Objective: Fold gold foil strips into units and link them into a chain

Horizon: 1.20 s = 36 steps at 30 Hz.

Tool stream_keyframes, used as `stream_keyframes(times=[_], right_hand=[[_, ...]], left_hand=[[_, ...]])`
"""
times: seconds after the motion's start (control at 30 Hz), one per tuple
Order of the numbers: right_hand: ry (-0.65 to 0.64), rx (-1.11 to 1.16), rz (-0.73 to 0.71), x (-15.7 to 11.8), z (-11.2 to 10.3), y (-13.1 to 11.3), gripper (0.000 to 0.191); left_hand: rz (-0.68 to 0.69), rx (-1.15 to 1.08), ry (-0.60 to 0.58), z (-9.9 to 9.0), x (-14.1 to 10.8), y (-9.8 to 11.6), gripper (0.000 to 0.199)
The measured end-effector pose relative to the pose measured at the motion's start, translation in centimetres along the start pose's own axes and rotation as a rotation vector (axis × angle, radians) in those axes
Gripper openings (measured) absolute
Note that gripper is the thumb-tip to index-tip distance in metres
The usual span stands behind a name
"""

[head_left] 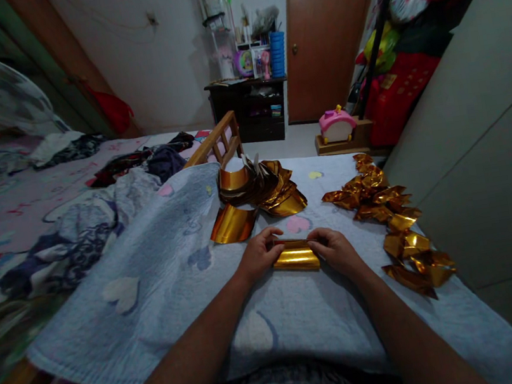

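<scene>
A sheet of gold foil paper (pixel 296 258), curled over into a flattened roll, lies on the blue cloth in front of me. My left hand (pixel 264 253) pinches its left end between thumb and fingers. At the opposite end my right hand (pixel 334 247) grips the upper edge in the same way. Just beyond my hands is a pile of loose gold foil sheets (pixel 259 185), with one curved sheet (pixel 234 223) at its near left. To the right, several folded gold foil pieces (pixel 405 221) form a heap that runs toward me.
A blue cloth with heart shapes (pixel 164 283) covers the surface under my hands. Its right side borders a pale cabinet (pixel 483 139). On the left is a bed with clothes (pixel 136 165) and a wooden rail (pixel 212 141). Farther back stand a dark shelf (pixel 248 110) and a pink toy (pixel 337 124).
</scene>
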State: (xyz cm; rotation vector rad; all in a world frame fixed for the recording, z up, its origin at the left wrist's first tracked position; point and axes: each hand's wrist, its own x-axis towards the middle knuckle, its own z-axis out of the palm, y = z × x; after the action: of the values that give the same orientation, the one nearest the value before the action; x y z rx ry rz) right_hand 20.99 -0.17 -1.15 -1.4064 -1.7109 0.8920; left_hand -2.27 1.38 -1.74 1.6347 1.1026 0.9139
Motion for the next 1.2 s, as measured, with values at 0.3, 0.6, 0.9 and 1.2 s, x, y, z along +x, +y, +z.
stream_keyframes(times=[0.3, 0.6, 0.9, 1.2], right_hand=[[-0.013, 0.012, -0.016, -0.02, -0.18, -0.18, 0.021], [0.000, 0.027, -0.007, -0.09, -0.11, -0.25, 0.018], [-0.029, 0.000, -0.006, -0.09, -0.35, -0.78, 0.021], [-0.025, 0.016, 0.000, -0.08, -0.28, -0.72, 0.020]], left_hand=[[-0.017, -0.013, 0.033, 0.03, 0.01, 0.44, 0.023], [-0.003, -0.049, 0.083, -0.06, 0.13, -0.10, 0.023], [-0.031, -0.110, 0.082, -0.21, 0.17, 0.19, 0.026], [-0.032, -0.092, 0.085, -0.25, 0.02, 0.70, 0.025]])
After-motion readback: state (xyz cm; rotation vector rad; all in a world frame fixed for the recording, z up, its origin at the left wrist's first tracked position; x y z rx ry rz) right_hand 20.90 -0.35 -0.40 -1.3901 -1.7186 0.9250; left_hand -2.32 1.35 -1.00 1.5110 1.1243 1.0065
